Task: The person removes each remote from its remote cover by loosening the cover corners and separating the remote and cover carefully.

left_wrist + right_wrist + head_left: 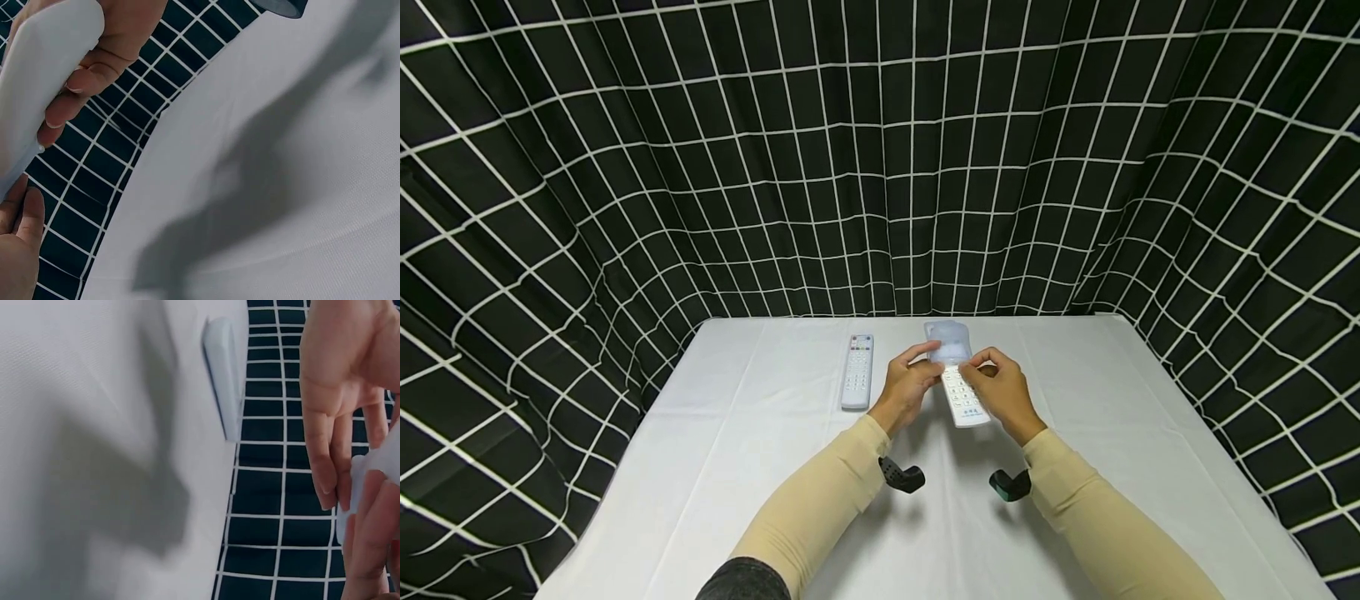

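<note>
A white remote control (967, 403) is tilted over the table, its upper end inside a translucent bluish sleeve (951, 333). My left hand (904, 388) pinches the sleeve near its opening, thumb against the remote's left edge. From the other side, my right hand (1006, 393) grips the remote with thumb and fingers, just below the sleeve. The left wrist view shows the remote's smooth white back (47, 69), with the sleeve (19, 169) at its lower end. A second remote (857, 372), pale bluish-grey with several buttons, lies to the left of my left hand.
A white cloth covers the table (775, 467). Black curtains with a white grid (880, 167) rise behind it and along both sides. Dark devices are strapped at the left wrist (901, 477) and right wrist (1011, 485).
</note>
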Demonstrator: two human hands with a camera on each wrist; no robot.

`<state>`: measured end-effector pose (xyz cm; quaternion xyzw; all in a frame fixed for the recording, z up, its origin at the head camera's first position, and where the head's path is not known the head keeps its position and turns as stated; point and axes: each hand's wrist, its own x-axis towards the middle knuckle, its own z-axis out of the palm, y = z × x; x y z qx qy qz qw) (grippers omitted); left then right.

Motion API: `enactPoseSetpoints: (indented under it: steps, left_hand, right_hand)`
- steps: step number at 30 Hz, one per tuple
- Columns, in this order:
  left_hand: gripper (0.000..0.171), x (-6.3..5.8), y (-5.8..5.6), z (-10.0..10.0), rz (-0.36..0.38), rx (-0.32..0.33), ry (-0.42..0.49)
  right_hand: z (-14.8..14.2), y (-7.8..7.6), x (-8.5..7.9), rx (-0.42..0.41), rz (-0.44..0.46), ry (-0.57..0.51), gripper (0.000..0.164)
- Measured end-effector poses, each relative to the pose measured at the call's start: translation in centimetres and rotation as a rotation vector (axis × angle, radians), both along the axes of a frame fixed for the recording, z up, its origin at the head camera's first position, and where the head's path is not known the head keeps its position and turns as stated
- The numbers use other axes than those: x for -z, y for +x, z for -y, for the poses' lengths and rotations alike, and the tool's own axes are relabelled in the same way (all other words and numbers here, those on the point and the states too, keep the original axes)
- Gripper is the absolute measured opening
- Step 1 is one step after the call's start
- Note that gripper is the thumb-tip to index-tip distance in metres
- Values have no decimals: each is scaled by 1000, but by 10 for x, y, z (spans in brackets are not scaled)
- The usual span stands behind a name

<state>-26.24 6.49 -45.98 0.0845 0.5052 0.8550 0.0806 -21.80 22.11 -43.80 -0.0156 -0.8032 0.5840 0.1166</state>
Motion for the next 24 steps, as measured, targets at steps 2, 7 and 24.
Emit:
enactPoseSetpoints:
  steps: [2, 7, 24]
  left_hand:
    - [41, 0, 0, 0, 7, -10, -2]
    - [33, -5, -2, -3, 50, -76, -54]
    - [12, -13, -12, -2, 94, -150, -168]
  right_hand:
    - [1, 0, 0, 8, 0, -22, 19]
    - [1, 1, 1, 28, -29, -34, 19]
    - [1, 2, 3, -70, -131, -4, 14]
